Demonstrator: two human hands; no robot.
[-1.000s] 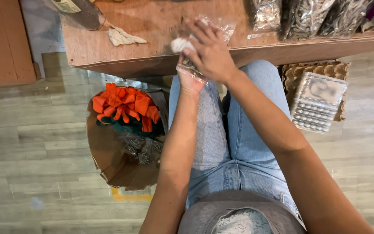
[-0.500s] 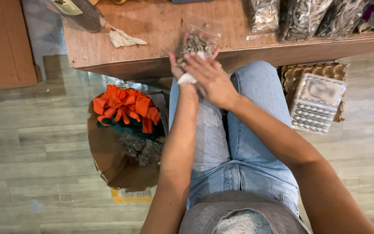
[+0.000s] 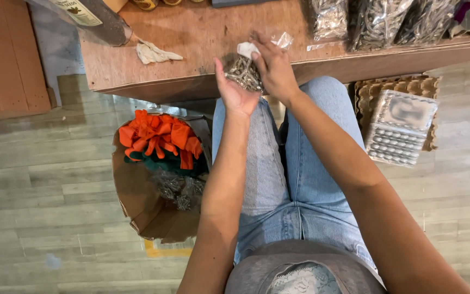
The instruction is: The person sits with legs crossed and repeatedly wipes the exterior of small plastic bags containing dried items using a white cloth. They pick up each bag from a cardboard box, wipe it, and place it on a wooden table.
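Lower centre of the frame: blue-jeaned lap [image 3: 300, 179]. Above it, the left hand [image 3: 234, 92] lies open, palm up, cupping a clear bag of small silvery parts [image 3: 244, 73]. The right hand [image 3: 274, 68] curls closed over the bag's crumpled top. Bag appears filled, not yet sealed. Beyond, the wooden table [image 3: 191, 49] carries similar filled bags [image 3: 376, 19]
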